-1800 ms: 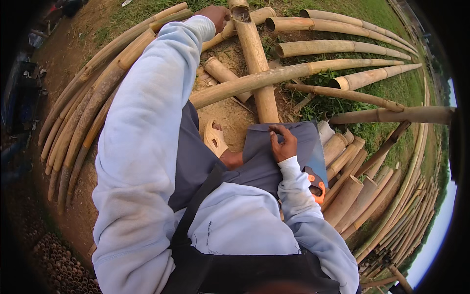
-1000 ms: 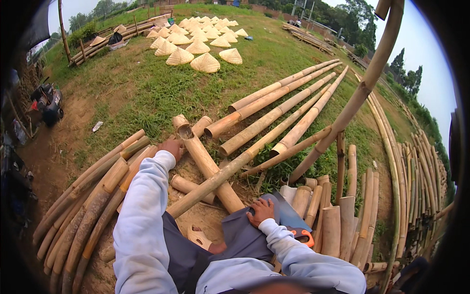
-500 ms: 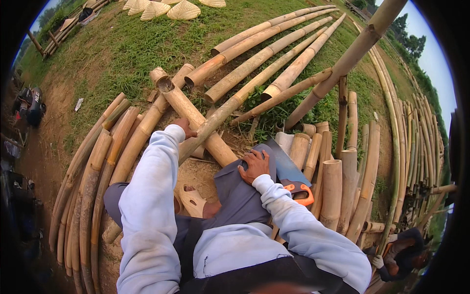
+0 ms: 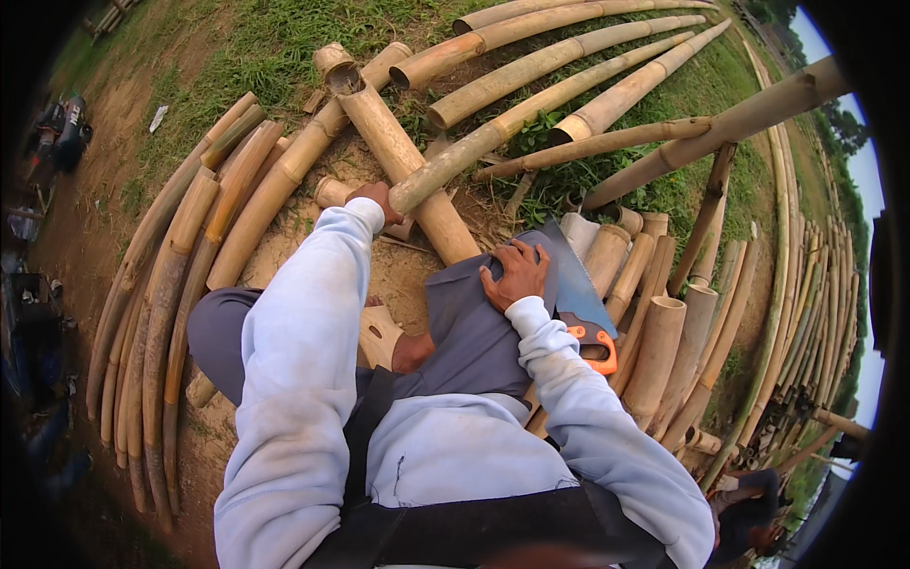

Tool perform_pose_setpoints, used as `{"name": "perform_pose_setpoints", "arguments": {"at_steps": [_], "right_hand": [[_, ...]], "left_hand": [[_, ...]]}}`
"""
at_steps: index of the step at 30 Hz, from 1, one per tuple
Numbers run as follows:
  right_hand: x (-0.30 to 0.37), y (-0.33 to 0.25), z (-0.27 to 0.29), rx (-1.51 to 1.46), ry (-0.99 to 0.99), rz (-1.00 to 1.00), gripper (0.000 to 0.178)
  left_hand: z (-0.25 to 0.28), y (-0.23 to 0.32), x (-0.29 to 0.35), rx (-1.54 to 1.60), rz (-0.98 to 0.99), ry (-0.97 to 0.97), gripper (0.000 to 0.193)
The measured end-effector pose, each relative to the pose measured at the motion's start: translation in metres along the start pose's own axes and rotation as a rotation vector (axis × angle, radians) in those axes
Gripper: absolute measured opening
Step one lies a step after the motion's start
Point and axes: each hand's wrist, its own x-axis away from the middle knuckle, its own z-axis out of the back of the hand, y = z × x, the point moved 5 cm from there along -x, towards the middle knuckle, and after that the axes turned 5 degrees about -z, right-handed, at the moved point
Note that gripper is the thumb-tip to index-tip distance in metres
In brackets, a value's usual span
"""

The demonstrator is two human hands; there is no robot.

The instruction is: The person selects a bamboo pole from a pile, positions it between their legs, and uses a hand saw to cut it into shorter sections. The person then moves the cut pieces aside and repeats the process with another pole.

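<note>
On smooth round bamboo pole (image 4: 445, 175): left hand (image 4: 374, 197); right hand (image 4: 517, 275) on knee.

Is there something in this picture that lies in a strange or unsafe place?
Yes. A handsaw with an orange handle lies loose beside the person's right thigh, its blade close to the right hand resting there. The left hand touches a bamboo pole lying across other poles.

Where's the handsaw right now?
In the head view, the handsaw lies at the person's right, just right of the right hand on the knee, its orange handle against the short bamboo pieces.
</note>
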Motion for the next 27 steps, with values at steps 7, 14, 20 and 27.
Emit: {"name": "perform_pose_setpoints", "arguments": {"at_steps": [7, 14, 20, 27], "right_hand": [[0.003, 0.0, 0.0, 0.005, -0.001, -0.01, 0.039], [0.006, 0.001, 0.001, -0.024, -0.021, 0.01, 0.038], [0.001, -0.01, -0.002, -0.008, -0.082, -0.001, 0.044], [-0.004, -0.01, -0.003, 0.052, -0.048, 0.03, 0.039]], "left_hand": [[-0.011, -0.012, 0.005, -0.013, -0.027, 0.021, 0.071], [0.015, -0.087, 0.028, -0.12, -0.06, -0.025, 0.08], [0.07, -0.191, 0.118, -0.14, 0.022, -0.099, 0.084], [0.081, -0.306, 0.268, -0.123, 0.225, -0.124, 0.089]]}}
